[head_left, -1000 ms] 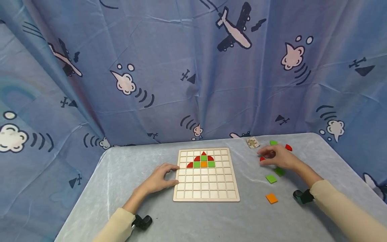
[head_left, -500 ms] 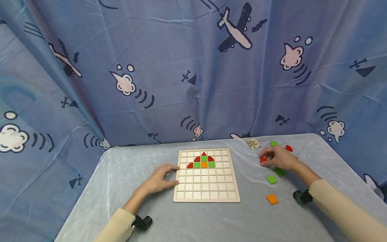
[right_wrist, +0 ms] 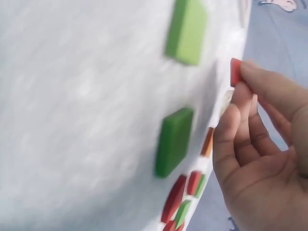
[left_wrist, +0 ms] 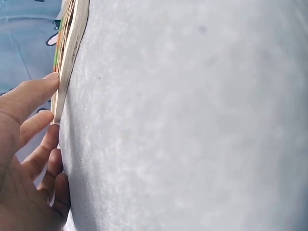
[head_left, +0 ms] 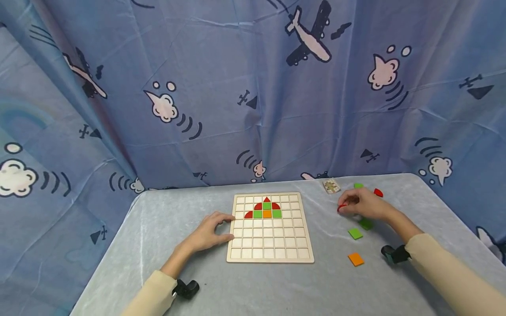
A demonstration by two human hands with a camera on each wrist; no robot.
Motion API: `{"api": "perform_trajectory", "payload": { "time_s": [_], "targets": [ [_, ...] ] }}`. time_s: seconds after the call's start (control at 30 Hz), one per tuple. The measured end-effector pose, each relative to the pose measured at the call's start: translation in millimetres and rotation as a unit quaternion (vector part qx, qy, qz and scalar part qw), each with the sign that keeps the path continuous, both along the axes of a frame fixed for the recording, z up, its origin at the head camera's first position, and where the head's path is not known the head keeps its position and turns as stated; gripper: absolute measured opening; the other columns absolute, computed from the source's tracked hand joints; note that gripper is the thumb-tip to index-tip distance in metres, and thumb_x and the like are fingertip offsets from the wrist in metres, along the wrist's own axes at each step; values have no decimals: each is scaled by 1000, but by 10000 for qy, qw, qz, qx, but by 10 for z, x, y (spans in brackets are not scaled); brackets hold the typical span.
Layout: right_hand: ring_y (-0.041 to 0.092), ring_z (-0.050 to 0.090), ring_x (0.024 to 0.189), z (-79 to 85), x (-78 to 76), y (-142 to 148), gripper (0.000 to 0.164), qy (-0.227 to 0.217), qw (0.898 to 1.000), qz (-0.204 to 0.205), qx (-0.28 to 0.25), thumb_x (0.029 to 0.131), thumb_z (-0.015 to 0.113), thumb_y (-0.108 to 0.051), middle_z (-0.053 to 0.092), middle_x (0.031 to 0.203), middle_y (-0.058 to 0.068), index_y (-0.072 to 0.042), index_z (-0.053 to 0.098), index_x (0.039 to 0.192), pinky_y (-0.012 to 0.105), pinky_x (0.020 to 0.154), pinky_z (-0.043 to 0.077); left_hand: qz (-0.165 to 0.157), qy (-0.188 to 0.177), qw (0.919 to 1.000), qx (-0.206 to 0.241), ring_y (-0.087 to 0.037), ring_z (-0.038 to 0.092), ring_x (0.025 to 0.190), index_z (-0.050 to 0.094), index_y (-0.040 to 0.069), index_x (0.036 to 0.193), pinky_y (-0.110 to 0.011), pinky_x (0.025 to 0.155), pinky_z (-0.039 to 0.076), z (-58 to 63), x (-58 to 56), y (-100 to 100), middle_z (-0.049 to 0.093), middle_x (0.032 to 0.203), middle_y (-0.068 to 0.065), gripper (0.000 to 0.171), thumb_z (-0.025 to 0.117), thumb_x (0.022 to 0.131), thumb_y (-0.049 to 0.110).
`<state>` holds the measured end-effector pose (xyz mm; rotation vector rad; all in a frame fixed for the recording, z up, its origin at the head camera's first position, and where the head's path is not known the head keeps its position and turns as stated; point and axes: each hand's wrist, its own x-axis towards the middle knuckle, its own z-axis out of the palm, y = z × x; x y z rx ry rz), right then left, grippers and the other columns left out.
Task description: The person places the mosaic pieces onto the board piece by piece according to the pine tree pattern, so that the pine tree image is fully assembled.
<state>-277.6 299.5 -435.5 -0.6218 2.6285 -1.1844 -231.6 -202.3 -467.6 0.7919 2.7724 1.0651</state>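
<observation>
A pale wooden grid board (head_left: 268, 242) lies flat, with red, green and orange tiles set stepwise in its upper cells. My left hand (head_left: 207, 232) is at the board's left side, thumb and forefinger touching its edge, fingers relaxed. To the right of the board, my right hand (head_left: 364, 205) pinches a small red tile (right_wrist: 236, 72) between thumb and fingertips. The right wrist view has it raised above the cloth, its shape partly covered by the fingers. Closest to this hand lie a dark green tile (head_left: 366, 224) and a light green tile (head_left: 355, 233).
An orange tile (head_left: 356, 259) lies nearer the front. Behind the right hand are a green tile (head_left: 358, 185) and a red rounded tile (head_left: 378, 192). A small patterned square (head_left: 331, 186) sits towards the back. A blue printed curtain (head_left: 221, 109) hangs behind the table.
My right hand's fingers have closed on the red tile, which has turned from lying flat to tilted in the pinch. The left hand and board have stayed in place.
</observation>
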Motion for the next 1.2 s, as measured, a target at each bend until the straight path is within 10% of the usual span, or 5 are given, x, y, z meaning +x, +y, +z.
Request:
{"api": "perform_trajectory", "payload": {
  "time_s": [1.2],
  "targets": [
    [27,65,89,65,-55,-909,30,-1042,9885,417,-1014,100,53,-2,65,116,24,5,68,124,41,83,55,-21,-30,10000,-68,-30,55,114,62,8,136,-51,96,42,38,13,9,59,129,-9,52,81,90,24]
  ]
}}
